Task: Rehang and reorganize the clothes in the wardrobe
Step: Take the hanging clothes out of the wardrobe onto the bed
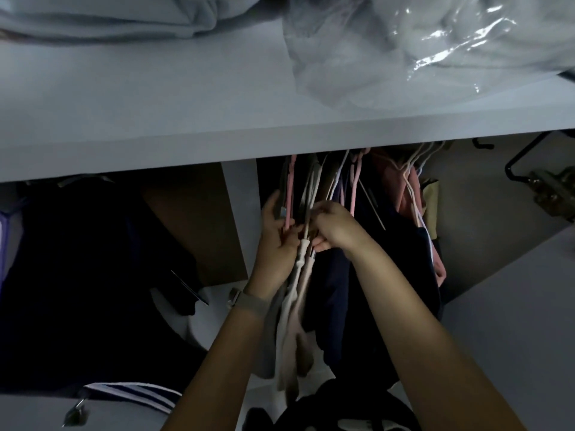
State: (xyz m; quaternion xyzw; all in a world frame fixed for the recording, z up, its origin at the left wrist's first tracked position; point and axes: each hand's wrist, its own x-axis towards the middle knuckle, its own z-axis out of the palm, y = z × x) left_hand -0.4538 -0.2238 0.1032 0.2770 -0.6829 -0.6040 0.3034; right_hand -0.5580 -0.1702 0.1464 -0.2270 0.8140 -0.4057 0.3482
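Across the top of the scene, a pale wardrobe shelf (186,113), carrying folded light fabric (109,17) at far left and a clear plastic bag of white stuff (420,42) at far right. Below the shelf, two compartments split by an upright divider (238,219).

Left compartment: mostly filled with dark clothes (77,259), very dim, hard to tell whether hung or heaped; a striped white-and-navy edge (133,395) showing near the bottom. Looks not yet sorted, as a judgement only.

Right compartment: a crowded row of hangers (351,178), pink, white and grey, hooks running up behind the shelf edge, with dark garments (357,290) and a pink one (392,181) hanging off them. Rail itself hidden. So a fair share of clothes apparently up already, but bunched tight and uneven; spacing and ordering seemingly left to do.

At the middle of that row, both hands at work. Left hand (277,241), watch band on its wrist, curled round a bundle of pale hanger arms (303,253) with light cloth (292,331) trailing down. Right hand (334,227), fingers bent and pinching at the same bundle just beside the left; exactly which hanger, cannot tell.

Likely mid-task: sorting one cluster, left side and lower pile (342,405) still waiting.
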